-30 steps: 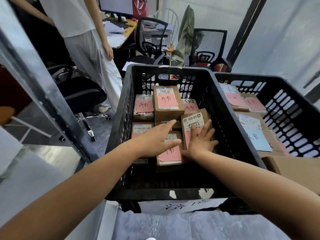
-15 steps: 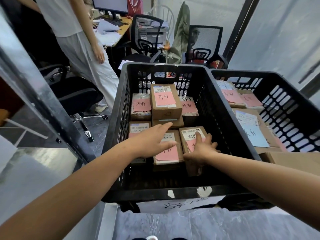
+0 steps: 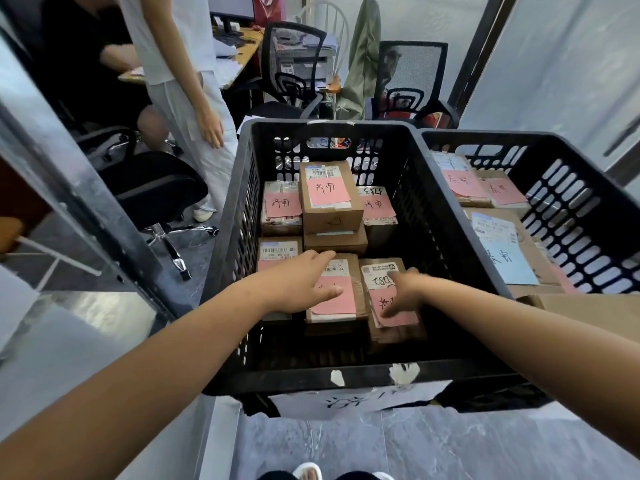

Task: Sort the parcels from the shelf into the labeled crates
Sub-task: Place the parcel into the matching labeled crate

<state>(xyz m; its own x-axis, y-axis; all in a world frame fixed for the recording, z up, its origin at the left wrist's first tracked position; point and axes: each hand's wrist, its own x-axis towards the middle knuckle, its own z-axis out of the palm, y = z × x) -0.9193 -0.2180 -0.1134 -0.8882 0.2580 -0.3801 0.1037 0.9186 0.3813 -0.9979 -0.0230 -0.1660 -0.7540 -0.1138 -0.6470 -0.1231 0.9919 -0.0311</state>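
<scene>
Nearest, a white slipper toe (image 3: 308,471) shows on the grey floor. Above it a handwritten paper label (image 3: 353,400) hangs off the front wall of the left black crate (image 3: 277,370), so whatever goes in can be checked against the name.

Both arms reach over that rim. The left hand (image 3: 304,282) lies flat with straight fingers, its thumb on the pink note of the middle front parcel (image 3: 337,303). It seems to steady the row rather than grasp anything. The right hand (image 3: 405,292) is blurred, but its fingers look straight and spread. It presses down on the right front parcel (image 3: 375,273) with nothing clamped, and I judge it is seating that box in the near right corner.

That parcel lies flat, label side up. Its long axis runs away from the person, with the white shipping label at the far end and the pink note at the near end. Its neighbours lie the same way, notes up so they can be read.

Further in, a stacked parcel (image 3: 329,195) sits on another box, higher than the rest. To the right, touching this crate, a second black crate (image 3: 585,206) holds pink-noted boxes and a blue-noted parcel (image 3: 509,265).

Beyond stand office chairs (image 3: 294,81) and a person in pale clothes (image 3: 180,81).
</scene>
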